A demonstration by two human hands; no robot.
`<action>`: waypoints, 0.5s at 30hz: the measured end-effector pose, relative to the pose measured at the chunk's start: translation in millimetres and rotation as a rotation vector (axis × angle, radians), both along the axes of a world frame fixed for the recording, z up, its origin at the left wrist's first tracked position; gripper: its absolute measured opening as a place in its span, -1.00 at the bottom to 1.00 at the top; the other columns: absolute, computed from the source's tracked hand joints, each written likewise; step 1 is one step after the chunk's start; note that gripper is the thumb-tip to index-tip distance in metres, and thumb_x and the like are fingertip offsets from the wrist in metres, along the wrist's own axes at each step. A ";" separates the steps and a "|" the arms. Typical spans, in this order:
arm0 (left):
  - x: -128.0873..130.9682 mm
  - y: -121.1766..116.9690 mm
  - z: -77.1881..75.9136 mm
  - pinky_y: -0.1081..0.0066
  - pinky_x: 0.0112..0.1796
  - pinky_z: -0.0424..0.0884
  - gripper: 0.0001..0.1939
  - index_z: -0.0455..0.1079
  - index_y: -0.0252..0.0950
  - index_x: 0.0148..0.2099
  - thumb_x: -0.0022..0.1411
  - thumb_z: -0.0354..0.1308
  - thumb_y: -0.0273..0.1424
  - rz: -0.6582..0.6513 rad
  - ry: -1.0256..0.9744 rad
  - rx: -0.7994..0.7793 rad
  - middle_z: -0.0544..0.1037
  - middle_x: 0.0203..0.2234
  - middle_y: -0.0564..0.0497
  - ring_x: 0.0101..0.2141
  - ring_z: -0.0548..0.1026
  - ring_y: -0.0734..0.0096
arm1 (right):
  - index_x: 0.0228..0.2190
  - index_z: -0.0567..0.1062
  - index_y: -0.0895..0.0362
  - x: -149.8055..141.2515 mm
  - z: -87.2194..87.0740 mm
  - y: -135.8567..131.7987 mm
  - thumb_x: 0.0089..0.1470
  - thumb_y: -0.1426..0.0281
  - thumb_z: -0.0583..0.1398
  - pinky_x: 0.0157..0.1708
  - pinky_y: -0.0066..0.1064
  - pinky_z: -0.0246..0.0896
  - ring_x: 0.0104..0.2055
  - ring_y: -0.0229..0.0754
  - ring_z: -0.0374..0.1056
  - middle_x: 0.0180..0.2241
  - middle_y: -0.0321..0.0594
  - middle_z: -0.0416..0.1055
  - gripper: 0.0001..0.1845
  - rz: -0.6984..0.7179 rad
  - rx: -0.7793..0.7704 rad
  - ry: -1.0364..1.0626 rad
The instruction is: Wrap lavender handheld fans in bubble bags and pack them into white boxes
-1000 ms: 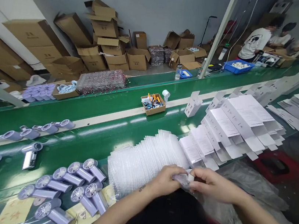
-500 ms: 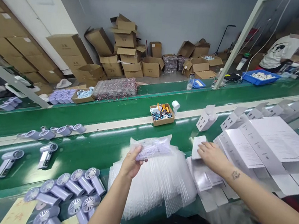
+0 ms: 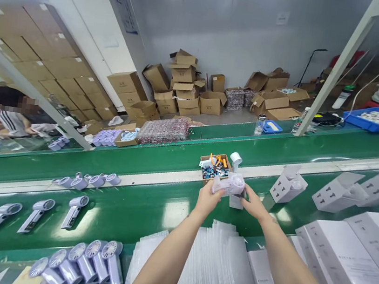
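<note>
Over the green belt, my left hand (image 3: 208, 197) grips a lilac handheld fan in a clear bubble-wrap bag (image 3: 230, 183). My right hand (image 3: 254, 204) is closed on a small white box (image 3: 236, 202) just below the wrapped fan, which hides the top of the box. Closer to me lies a fanned pile of bubble-wrap bags (image 3: 217, 268). Flat white boxes (image 3: 345, 258) are stacked to the right of it. Bare lilac fans (image 3: 83, 261) stand in rows at the lower left.
Beyond my hands are a small carton of parts (image 3: 211, 167) and a white cup-shaped piece (image 3: 235, 159). Opened white boxes (image 3: 289, 186) stand along the belt at right. More fans (image 3: 75, 210) lie at left. A metal post (image 3: 341, 64) rises at right.
Both hands have come together farther out over the belt. The right hand has lifted a white box from the stack, and the left has brought the wrapped fan to it. The view has shifted.
</note>
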State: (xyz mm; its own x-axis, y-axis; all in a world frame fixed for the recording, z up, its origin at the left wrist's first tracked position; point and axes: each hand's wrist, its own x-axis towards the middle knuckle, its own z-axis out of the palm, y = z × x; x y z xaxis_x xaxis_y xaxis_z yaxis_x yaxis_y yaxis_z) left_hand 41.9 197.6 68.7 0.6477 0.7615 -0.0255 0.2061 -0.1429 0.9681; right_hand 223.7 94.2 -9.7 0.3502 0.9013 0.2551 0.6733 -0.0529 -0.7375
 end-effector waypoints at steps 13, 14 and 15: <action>118.9 -14.9 23.1 0.29 -0.22 0.36 -0.59 0.21 -0.29 0.09 0.18 0.04 -0.38 -0.457 0.842 0.930 0.34 -0.08 -0.22 -0.16 0.43 0.18 | 0.00 0.15 0.14 46.9 -32.6 -1.1 -0.21 0.42 0.18 -0.09 -0.18 0.21 -0.10 -0.01 0.34 -0.11 -0.04 0.37 -0.34 -0.144 -0.077 0.169; 117.9 -16.9 13.3 0.27 -0.21 0.35 -0.59 0.20 -0.31 0.10 0.20 0.02 -0.40 -0.487 0.805 1.007 0.34 -0.07 -0.23 -0.14 0.42 0.18 | -0.02 0.16 0.13 50.2 -32.3 -1.1 -0.22 0.39 0.20 -0.13 -0.20 0.23 -0.15 -0.03 0.36 -0.14 -0.06 0.39 -0.34 -0.147 -0.082 0.177; 114.9 -19.4 3.1 0.24 -0.18 0.33 -0.60 0.18 -0.31 0.12 0.23 -0.02 -0.41 -0.532 0.748 1.092 0.33 -0.06 -0.23 -0.12 0.39 0.17 | -0.02 0.15 0.12 53.1 -32.0 -1.9 -0.22 0.36 0.21 -0.17 -0.21 0.25 -0.19 -0.03 0.38 -0.17 -0.07 0.40 -0.34 -0.150 -0.089 0.185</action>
